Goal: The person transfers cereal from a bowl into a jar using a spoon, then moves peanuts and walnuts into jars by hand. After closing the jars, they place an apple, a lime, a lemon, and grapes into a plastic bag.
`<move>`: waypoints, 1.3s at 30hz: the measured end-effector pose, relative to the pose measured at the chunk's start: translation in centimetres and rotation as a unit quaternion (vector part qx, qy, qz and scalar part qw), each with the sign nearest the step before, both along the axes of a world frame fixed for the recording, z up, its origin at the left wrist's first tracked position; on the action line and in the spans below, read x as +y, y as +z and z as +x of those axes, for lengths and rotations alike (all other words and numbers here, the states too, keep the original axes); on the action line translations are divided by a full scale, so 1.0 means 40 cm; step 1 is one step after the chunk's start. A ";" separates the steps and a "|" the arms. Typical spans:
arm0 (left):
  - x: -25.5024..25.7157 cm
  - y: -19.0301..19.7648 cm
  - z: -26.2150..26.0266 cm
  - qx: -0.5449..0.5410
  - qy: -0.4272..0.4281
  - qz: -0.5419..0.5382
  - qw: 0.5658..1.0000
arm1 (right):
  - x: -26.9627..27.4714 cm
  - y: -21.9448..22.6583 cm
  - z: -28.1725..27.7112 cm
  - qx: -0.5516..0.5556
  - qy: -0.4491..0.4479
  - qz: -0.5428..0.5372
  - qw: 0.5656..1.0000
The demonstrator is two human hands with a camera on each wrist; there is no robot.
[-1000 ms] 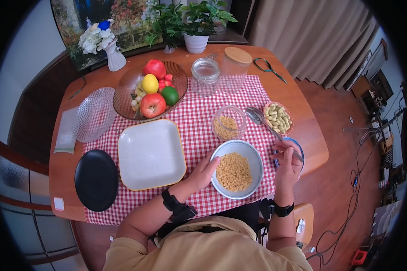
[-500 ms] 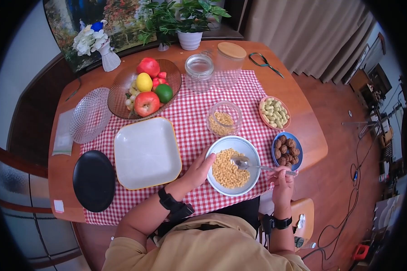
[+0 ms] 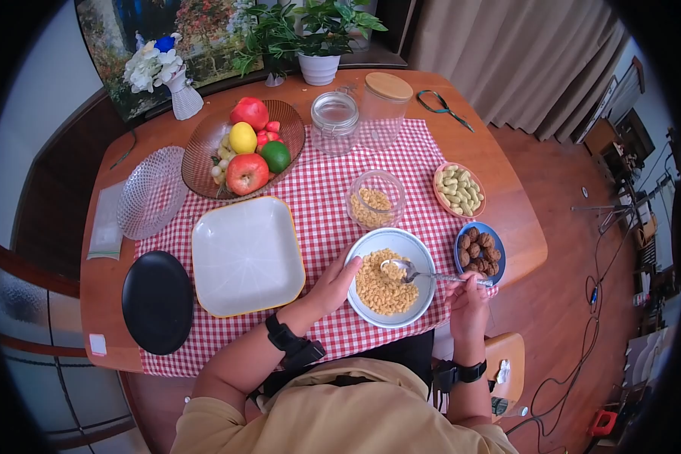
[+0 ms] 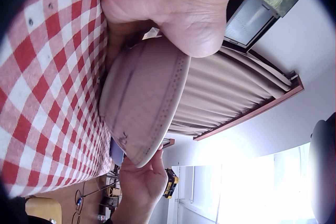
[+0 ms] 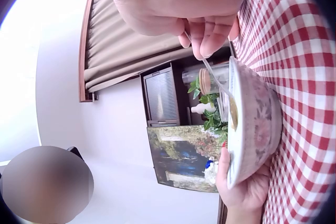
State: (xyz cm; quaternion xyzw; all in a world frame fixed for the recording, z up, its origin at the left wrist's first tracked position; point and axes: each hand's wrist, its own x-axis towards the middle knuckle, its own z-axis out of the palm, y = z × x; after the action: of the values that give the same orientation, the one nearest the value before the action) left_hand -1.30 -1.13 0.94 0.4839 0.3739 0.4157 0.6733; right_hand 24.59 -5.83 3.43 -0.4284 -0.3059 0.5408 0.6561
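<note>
In the head view a white bowl (image 3: 353,297) with a bluish rim holds small golden pieces (image 3: 386,299). My left hand (image 3: 333,289) grips its left side, thumb over the rim; the right wrist view shows the fingers along the outer wall (image 5: 257,124). My right hand (image 3: 471,304) pinches the handle of a metal spoon (image 3: 439,277) beyond the bowl's right rim. The spoon's head sits among the golden pieces, with some of them at its tip. Just behind stands a clear glass bowl (image 3: 390,181) with more golden pieces.
Walnuts in a blue dish (image 3: 501,266) and peanuts in an orange dish (image 3: 483,209) stand right. To the left are a square white plate (image 3: 248,253), black oval plate (image 3: 157,303) and fruit bowl (image 3: 197,163). Two glass jars stand behind, one a clamp jar (image 3: 334,132).
My right hand has brought the spoon from over the peanut and walnut dishes down into the white bowl, and its head has shifted among the golden pieces. The left hand keeps its grip.
</note>
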 end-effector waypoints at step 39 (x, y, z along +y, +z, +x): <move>0.001 -0.008 0.001 -0.024 -0.005 -0.005 1.000 | -0.033 -0.050 -0.010 -0.040 0.076 0.002 0.996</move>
State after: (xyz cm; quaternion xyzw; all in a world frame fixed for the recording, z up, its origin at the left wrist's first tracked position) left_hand -1.27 -1.10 0.62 0.4724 0.3570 0.4223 0.6863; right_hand 24.19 -7.14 1.44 -0.4235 -0.3648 0.5710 0.6013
